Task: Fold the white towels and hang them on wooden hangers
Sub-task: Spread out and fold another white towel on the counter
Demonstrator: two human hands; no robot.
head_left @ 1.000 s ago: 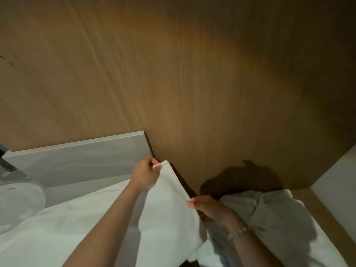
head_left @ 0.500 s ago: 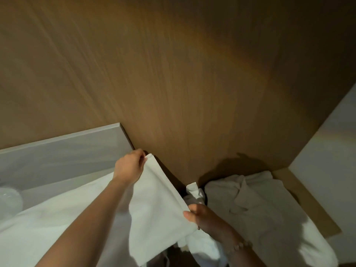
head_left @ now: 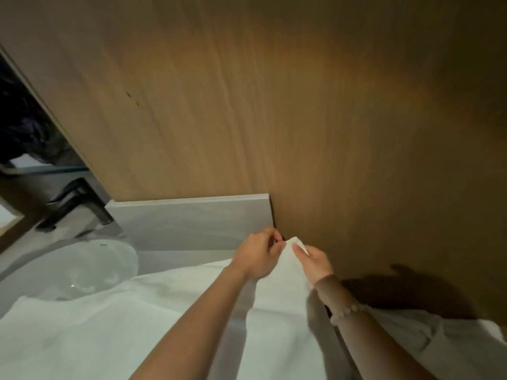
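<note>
white towel (head_left: 277, 311), corner pinched by left hand (head_left: 258, 256), right hand (head_left: 315, 263)

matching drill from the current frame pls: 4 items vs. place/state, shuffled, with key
Items:
1. left hand
2. right hand
3. sink
4. faucet

Place/state:
A. dark, behind the basin
B. pinching the towel corner, bead bracelet on its wrist
C. pale round bowl, lower left
D. pinching the towel corner, bare wrist

Pairs: 1-D, 2-B, 3-C, 4-A
</note>
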